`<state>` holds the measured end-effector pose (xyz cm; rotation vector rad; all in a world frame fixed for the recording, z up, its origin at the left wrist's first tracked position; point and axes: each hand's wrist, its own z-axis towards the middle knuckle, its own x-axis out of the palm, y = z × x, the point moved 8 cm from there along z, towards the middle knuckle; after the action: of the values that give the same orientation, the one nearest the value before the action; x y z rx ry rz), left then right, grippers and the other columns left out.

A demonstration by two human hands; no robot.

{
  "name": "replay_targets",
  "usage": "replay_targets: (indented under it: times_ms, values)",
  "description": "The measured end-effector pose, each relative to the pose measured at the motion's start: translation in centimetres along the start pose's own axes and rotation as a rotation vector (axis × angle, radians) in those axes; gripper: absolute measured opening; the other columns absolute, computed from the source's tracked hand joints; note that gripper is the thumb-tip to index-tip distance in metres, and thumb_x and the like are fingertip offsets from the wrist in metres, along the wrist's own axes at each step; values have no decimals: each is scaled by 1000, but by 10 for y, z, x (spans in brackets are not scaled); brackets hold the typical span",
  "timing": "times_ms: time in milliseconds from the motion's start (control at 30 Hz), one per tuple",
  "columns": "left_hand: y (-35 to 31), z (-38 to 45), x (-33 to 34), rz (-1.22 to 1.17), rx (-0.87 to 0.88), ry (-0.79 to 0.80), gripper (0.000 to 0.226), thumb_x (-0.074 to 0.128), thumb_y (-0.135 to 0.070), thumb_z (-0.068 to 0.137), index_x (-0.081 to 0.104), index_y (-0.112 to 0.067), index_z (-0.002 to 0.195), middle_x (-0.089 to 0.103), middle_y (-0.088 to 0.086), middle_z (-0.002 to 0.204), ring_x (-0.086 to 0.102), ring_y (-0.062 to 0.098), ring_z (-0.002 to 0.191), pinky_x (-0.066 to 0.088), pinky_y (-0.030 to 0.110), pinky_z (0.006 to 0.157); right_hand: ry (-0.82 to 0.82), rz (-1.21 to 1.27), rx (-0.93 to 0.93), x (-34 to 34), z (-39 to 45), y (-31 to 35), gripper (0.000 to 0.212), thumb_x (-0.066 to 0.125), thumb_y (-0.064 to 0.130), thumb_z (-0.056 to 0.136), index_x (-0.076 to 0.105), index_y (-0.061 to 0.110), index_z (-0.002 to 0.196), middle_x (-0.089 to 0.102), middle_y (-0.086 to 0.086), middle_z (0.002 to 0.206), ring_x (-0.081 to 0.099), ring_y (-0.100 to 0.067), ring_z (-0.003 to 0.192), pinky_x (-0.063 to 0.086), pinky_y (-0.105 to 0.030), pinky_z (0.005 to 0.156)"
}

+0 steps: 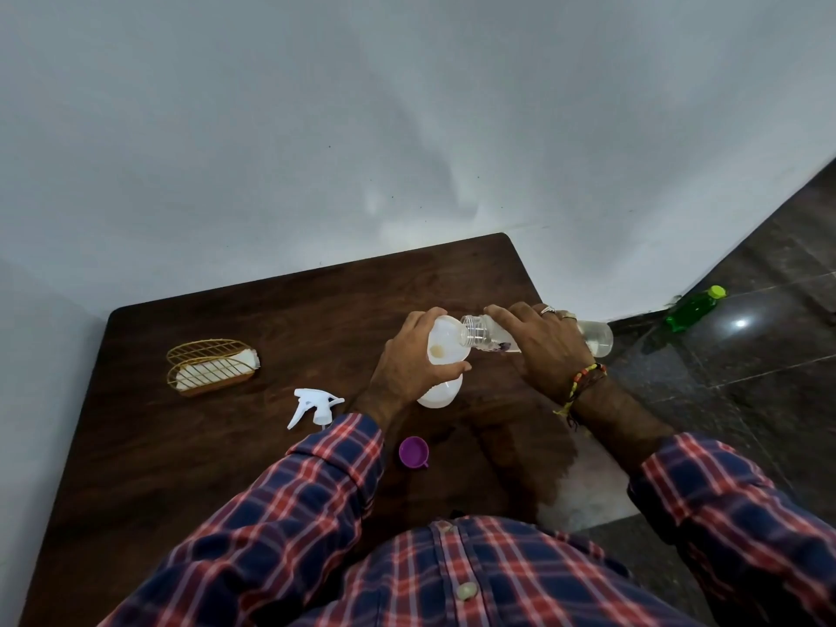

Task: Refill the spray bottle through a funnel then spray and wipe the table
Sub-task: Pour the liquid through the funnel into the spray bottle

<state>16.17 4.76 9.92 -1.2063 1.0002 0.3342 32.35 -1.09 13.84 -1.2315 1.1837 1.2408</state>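
The step in hand is judged to be the pouring of liquid through the funnel (448, 343) into the spray bottle (438, 391). The white spray bottle is taken as the landmark; it stands upright on the brown table (181, 468), with the white funnel seated in its neck.

The funnel rim is gripped by the left hand (411, 355), the fingers being curled round its far side and the thumb pressed on its near edge. A clear bottle (488, 335) is held to the right of the spray bottle by the right hand (543, 343), whose fingers are wrapped over its body. It is tilted almost flat, and its open mouth is placed just over the funnel rim. Whether liquid is flowing cannot be told.

To do this step well, the mouth should be kept above the funnel's middle, and the tilt should be raised slowly, so that the funnel is not flooded. The funnel should be held straight, because the bottle under it is light and could be tipped.

The white trigger head (314, 405) lies to the left of the spray bottle, and a purple cap (413, 451) lies in front of it. A gold wire holder (210, 366) with a white cloth (217, 368) is seen further left.
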Motion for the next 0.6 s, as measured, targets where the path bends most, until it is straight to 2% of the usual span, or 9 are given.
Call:
replay_targets:
  times_ms: [133, 267, 600]
  values:
    - [0, 0, 0, -8, 0, -1, 85, 80, -52, 70, 41, -23, 140, 46, -1, 140, 49, 15, 120, 44, 28, 92, 0, 14, 4, 0, 0, 0, 76, 69, 14, 74, 39, 28, 142, 57, -2, 123, 62, -32, 100, 49, -45, 81]
    - [1, 0, 1, -3, -8, 8, 86, 80, -53, 70, 40, -24, 140, 45, -2, 141, 49, 16, 121, 48, 36, 97, -26, 11, 0, 0, 0, 0, 74, 70, 14, 73, 42, 28, 140, 59, -3, 119, 63, -33, 96, 50, -46, 79]
    - [3, 2, 3, 3, -16, 9, 87, 80, -54, 69, 40, -24, 141, 46, -2, 141, 50, 16, 120, 48, 34, 96, -33, 6, -1, -2, 0, 0, 72, 67, 15, 74, 43, 28, 140, 60, -3, 119, 63, -33, 96, 50, -46, 78]
